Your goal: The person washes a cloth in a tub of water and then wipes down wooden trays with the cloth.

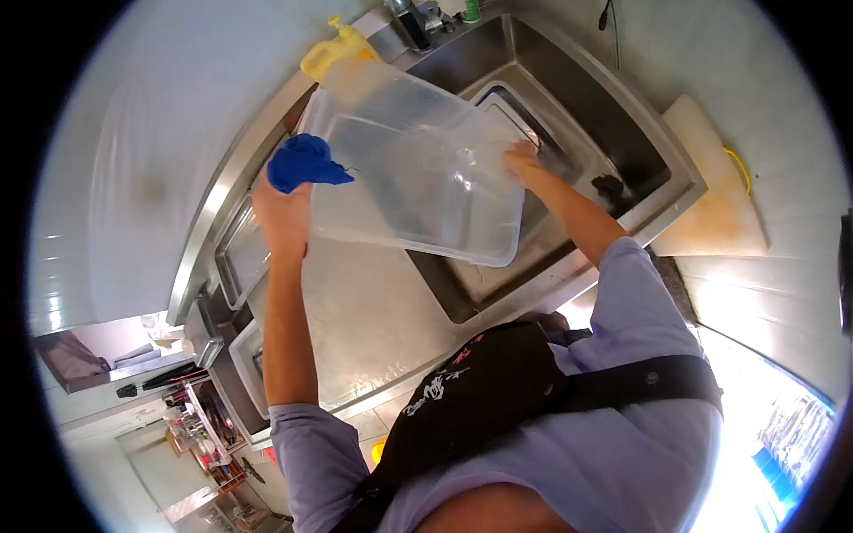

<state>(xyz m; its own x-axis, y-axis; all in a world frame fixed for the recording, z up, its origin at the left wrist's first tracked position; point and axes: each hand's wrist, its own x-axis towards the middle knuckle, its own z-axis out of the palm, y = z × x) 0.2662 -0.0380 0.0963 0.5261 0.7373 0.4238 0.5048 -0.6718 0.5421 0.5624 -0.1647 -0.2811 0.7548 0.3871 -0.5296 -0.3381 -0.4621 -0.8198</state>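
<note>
A large translucent plastic bin is held tilted over the sink's edge and the steel counter. My left hand is closed on a blue cloth at the bin's left end; whether those fingers also grip the rim is hidden. At the opposite end, my right hand is closed on the bin, its fingers partly out of sight. Beneath and behind the bin is the deep steel sink, in which a rectangular metal pan or lid lies.
A yellow pump jug stands behind the bin, near the faucet. A dark scrubber-like lump sits in the sink. To the right, a white cutting board leans against the wall. Metal trays line the counter's left side.
</note>
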